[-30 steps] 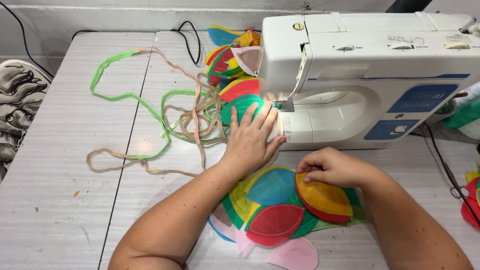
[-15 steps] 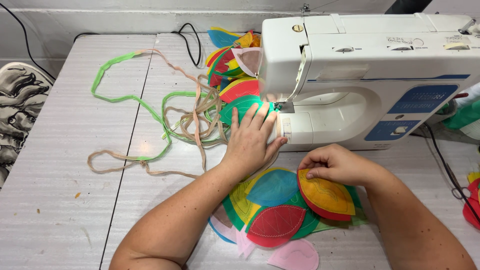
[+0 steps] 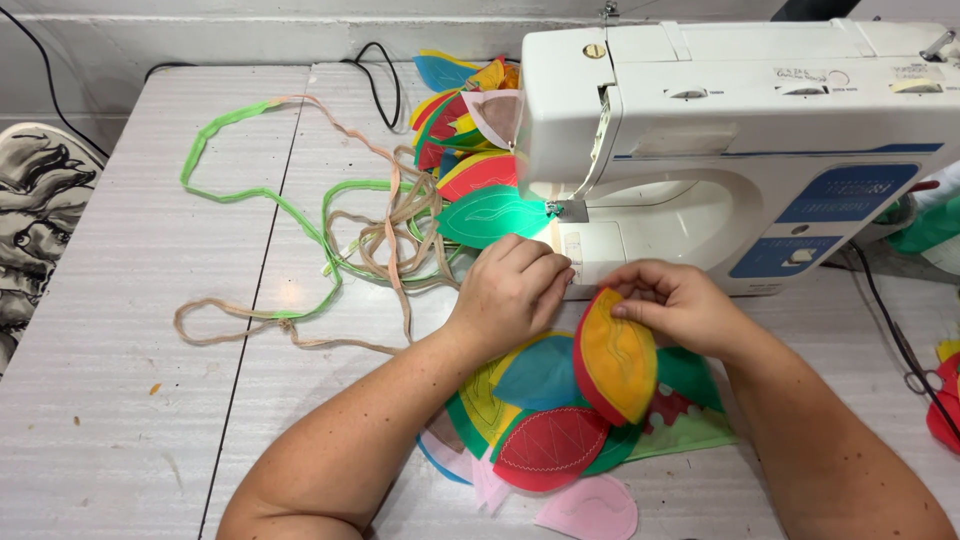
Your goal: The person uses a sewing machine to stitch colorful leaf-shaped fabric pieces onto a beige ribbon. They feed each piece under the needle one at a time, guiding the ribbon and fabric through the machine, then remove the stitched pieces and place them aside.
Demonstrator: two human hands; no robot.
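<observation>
Holding orange leaf (image 3: 617, 357), hands (image 3: 600, 300) at sewing machine (image 3: 740, 140)

Bright, even light, sharp focus; sewing machine (image 3: 740, 150) lamp glares on green fabric (image 3: 490, 215)

Both hands meeting at the middle of the scene, forearms bare.

The left hand (image 3: 512, 290) lies knuckles up, its fingers curled under and turned right toward the other hand; its forearm runs back to the near left, bare to the elbow. The right hand (image 3: 672, 303) sits just right of it, nearly touching, palm turned down and thumb and fingertips (image 3: 625, 311) pinched together at its left side. Its wrist is bent slightly, and its forearm slopes away to the near right corner. Both forearms converge from the near edge, forming a broad inverted V.
</observation>
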